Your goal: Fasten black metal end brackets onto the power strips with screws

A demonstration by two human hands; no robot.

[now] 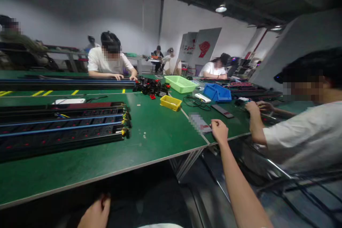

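My right hand (219,131) reaches out over the near right corner of the green table (155,139). Its fingers are curled into a fist at the near end of a flat, blurred-out object (199,123) lying on the table. Whether it grips that object I cannot tell. My left hand (96,213) is low, below the table's front edge, with its fingers curled and nothing visible in it.
Long black power strips (64,128) lie across the table's left. A yellow bin (171,102), a green basket (180,83) and a blue bin (217,92) stand further back. A person in a white shirt (299,135) works close on my right. Others sit across the table.
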